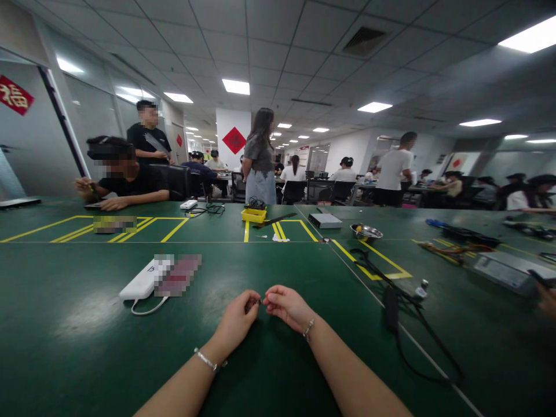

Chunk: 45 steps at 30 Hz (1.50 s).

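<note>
Both of my hands meet just above the green table (208,359), fingertips almost touching. My left hand (237,318) is closed in a pinch, and a tiny dark thing (260,301) shows at its fingertips, too small to name. Facing it, my right hand (289,307) has its thumb and fingers drawn together beside that small thing. Whatever lies between the right fingers cannot be made out. A bracelet circles each wrist.
Left lies a white power bank (145,281) with a cable, beside a blurred phone. Right are a black cord (391,310), a small metal piece (421,288) and a metal box (499,272). Farther back stand a yellow tray (253,216) and a steel bowl (366,231). A person sits opposite.
</note>
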Tool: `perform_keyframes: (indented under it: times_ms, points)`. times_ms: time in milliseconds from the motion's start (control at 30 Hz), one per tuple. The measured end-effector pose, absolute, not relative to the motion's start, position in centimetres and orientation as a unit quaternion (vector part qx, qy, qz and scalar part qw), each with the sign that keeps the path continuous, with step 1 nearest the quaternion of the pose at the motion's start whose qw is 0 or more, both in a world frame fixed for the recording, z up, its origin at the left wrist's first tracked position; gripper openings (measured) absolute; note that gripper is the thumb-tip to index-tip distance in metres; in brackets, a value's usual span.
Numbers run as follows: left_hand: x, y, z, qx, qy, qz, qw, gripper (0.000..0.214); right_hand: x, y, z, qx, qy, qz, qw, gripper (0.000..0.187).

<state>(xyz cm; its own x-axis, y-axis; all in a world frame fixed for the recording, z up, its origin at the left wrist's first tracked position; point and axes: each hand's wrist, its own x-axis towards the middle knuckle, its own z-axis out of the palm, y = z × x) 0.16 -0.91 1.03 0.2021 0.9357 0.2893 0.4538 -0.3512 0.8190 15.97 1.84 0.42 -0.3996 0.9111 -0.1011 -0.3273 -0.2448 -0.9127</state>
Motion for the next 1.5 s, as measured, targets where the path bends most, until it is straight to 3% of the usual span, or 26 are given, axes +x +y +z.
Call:
perform_keyframes:
  times_ms: [367, 1500]
  points:
    - [0.03, -0.54, 0.49, 0.712, 0.478, 0.420, 0.298, 0.026, 15.97, 1.78, 0.39, -0.341, -0.442, 0.712, 0.425, 0.025]
    - [0.17, -0.48, 0.53, 0.742, 0.475, 0.396, 0.258, 0.014, 16.18, 2.07, 0.21, -0.323, -0.436, 0.726, 0.423, 0.022]
